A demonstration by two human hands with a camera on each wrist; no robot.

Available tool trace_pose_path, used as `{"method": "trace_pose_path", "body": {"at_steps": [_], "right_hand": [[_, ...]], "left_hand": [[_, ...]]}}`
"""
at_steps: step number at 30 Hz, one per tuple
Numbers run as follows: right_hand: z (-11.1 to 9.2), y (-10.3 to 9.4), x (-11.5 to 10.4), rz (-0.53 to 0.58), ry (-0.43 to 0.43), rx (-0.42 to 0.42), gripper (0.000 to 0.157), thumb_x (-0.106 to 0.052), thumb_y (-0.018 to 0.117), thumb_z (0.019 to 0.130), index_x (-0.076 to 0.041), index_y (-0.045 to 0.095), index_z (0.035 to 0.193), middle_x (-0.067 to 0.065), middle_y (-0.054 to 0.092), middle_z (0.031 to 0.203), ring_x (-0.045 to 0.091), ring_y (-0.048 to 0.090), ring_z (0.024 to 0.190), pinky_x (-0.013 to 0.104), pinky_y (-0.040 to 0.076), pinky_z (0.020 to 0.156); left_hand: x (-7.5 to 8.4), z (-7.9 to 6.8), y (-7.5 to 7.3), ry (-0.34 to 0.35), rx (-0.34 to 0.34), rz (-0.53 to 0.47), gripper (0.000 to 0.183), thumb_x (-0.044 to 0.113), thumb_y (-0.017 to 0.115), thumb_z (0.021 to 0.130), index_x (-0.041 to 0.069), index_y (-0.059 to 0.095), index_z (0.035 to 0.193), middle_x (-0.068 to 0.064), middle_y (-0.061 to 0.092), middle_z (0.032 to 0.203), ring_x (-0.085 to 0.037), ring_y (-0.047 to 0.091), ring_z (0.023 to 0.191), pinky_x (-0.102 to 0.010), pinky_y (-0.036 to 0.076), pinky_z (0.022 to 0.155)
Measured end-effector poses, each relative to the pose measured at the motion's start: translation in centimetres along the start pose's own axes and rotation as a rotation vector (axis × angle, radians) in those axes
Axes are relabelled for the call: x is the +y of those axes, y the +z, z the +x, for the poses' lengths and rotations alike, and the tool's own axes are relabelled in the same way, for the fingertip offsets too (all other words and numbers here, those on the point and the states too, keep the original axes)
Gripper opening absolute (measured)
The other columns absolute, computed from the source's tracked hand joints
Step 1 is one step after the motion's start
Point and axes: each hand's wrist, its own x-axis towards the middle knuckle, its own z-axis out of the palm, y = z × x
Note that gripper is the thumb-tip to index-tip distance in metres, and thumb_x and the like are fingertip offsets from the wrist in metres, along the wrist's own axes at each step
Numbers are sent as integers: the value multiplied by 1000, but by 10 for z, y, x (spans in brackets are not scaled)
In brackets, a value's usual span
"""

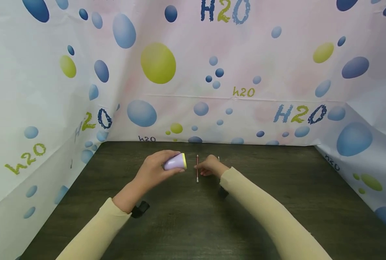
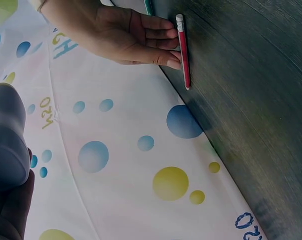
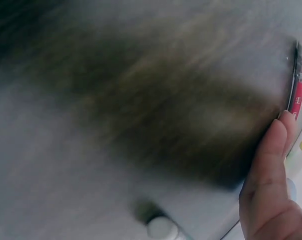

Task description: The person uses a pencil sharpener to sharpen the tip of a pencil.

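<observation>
Right by the right hand point(image 1: 210, 166) (can't tell if it's gripping), pencil point(image 2: 184, 57) runs near-to-far; left hand point(image 1: 154, 168)'s further off, holding a cup point(image 1: 174, 162).

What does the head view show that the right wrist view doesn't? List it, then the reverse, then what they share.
Only the head view: the purple cup, the left hand holding it, both sleeves and the H2O lettering.

Only the right wrist view: small printed marks on the red pencil, which the head view is too distant to show.

Both: that pencil, the right hand touching it, and the spotted wall.
</observation>
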Motion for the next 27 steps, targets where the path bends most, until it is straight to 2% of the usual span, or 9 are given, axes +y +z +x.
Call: {"method": "trace_pose_path", "body": {"at_steps": [4, 8, 11, 13, 16, 20, 23, 27], "right_hand": [[1, 1, -1, -40, -18, 13, 35, -15, 77, 93, 11, 65, 112, 1, 56, 62, 9, 56, 55, 27, 60, 66], [4, 4, -2, -107, -27, 44, 23, -16, 79, 90, 4, 67, 89, 2, 57, 61, 10, 57, 55, 28, 60, 64], [6, 7, -3, -172, -29, 70, 28, -17, 80, 89, -4, 62, 71, 2, 57, 58, 11, 57, 53, 27, 60, 62], [8, 9, -4, -209, -23, 85, 33, -16, 80, 89, -7, 59, 66, 2, 57, 57, 11, 57, 52, 27, 59, 60], [9, 10, -4, -247, -20, 99, 27, -15, 80, 89, -4, 65, 70, 2, 57, 57, 11, 57, 51, 27, 59, 59], [10, 11, -5, -262, -20, 106, 17, -12, 78, 90, 3, 73, 83, 2, 57, 56, 11, 56, 49, 27, 59, 58], [12, 10, -3, -231, -23, 100, 17, -11, 76, 90, 5, 75, 86, 1, 57, 53, 9, 56, 47, 26, 59, 57], [11, 5, 1, -133, -26, 59, 17, -10, 74, 92, 6, 75, 88, -1, 58, 54, 7, 57, 47, 24, 57, 56]], "left_hand": [[0, 0, 0, -7, -1, 9, 47, 16, 91, 74, -1, 74, 114, -16, 77, 112, -28, 74, 95, -41, 58, 74], [-1, -2, 1, -14, -5, 10, 47, 16, 91, 75, -1, 74, 115, -15, 77, 111, -28, 74, 95, -41, 58, 74], [-1, -4, 1, -16, -11, 6, 47, 15, 91, 75, -1, 74, 115, -15, 77, 112, -28, 74, 96, -40, 58, 74], [-2, -4, 2, -16, -15, 3, 47, 15, 91, 75, -1, 74, 115, -15, 77, 112, -27, 74, 96, -40, 57, 73], [-2, -4, 4, -8, -13, 2, 47, 16, 91, 75, -1, 74, 115, -15, 77, 111, -27, 74, 95, -39, 57, 73], [-5, -3, 7, 15, -2, 1, 47, 15, 92, 74, -2, 74, 114, -15, 78, 111, -28, 74, 95, -39, 57, 73], [-5, -3, 7, 15, 1, 3, 47, 15, 92, 74, -2, 74, 114, -15, 78, 111, -28, 74, 95, -39, 57, 73], [-5, -4, 6, -8, -14, 6, 48, 16, 91, 74, -1, 74, 115, -15, 77, 112, -27, 74, 95, -39, 57, 73]]}}
